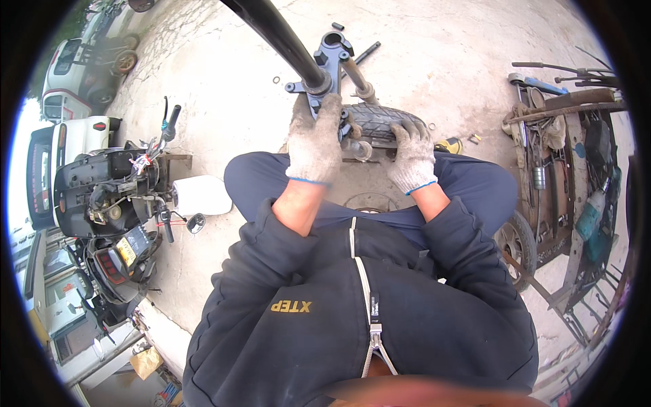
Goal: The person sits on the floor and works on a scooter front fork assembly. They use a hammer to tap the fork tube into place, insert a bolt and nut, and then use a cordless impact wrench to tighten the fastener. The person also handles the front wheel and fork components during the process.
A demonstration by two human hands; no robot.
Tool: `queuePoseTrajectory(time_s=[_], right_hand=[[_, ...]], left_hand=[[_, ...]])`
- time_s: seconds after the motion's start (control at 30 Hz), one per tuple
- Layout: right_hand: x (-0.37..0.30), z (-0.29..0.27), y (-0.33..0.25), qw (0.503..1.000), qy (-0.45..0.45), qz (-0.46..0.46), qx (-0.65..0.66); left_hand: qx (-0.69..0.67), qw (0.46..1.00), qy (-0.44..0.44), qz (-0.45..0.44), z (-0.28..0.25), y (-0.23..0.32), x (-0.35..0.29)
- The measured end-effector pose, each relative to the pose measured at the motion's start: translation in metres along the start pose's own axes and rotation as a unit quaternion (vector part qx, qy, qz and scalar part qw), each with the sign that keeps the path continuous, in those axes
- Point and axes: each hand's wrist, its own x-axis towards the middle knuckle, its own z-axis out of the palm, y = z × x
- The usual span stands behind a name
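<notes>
A black front fork with a steering stem (281, 42) and a clamp plate (330, 64) stands tilted in front of me. My left hand (317, 139), in a soiled white knit glove, is closed around the fork just below the clamp; its fingertips are partly hidden. Between my knees is a wheel with a black treaded tire (375, 121). My right hand (412, 154), gloved alike, grips the tire's right part with its fingers bent over the tread. A second fork tube (357, 78) runs down to the wheel, beside the tire.
Concrete floor (224, 64) surrounds me, with a dark rod (369, 49) and a small black cylinder (338, 26) beyond the fork. A yellow-black object (449, 145) lies by my right knee. Left stands a scooter (102, 197); right, a metal rack (566, 169) with tools and a teal power drill (592, 214).
</notes>
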Motion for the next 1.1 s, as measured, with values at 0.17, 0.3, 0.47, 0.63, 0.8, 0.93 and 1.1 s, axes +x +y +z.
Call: queuePoseTrajectory(time_s=[0.17, 0.3, 0.47, 0.63, 0.8, 0.93, 1.1], right_hand=[[-0.033, 0.015, 0.021, 0.986, -0.110, 0.122, -0.027], [-0.041, 0.035, 0.038, 0.947, -0.238, 0.212, -0.045], [-0.046, 0.082, 0.055, 0.807, -0.407, 0.402, 0.149], [-0.049, 0.100, 0.056, 0.545, -0.286, 0.610, 0.500], [-0.055, 0.055, 0.044, 0.447, -0.202, 0.612, 0.621], [-0.081, -0.003, 0.021, 0.408, -0.141, 0.571, 0.698], [-0.123, -0.089, -0.009, 0.429, -0.070, 0.547, 0.715]], left_hand=[[0.005, 1.000, 0.008, 0.022, -0.003, -0.005, 0.009], [0.011, 1.000, -0.003, 0.008, -0.003, -0.005, 0.015], [-0.008, 1.000, -0.003, 0.007, 0.004, -0.006, 0.018], [0.017, 1.000, -0.005, 0.017, 0.006, -0.008, 0.022], [0.050, 0.998, -0.013, 0.027, 0.010, -0.012, 0.028], [0.139, 0.988, -0.001, 0.069, 0.017, -0.020, 0.031], [0.108, 0.992, -0.031, 0.049, 0.031, -0.031, 0.024]])
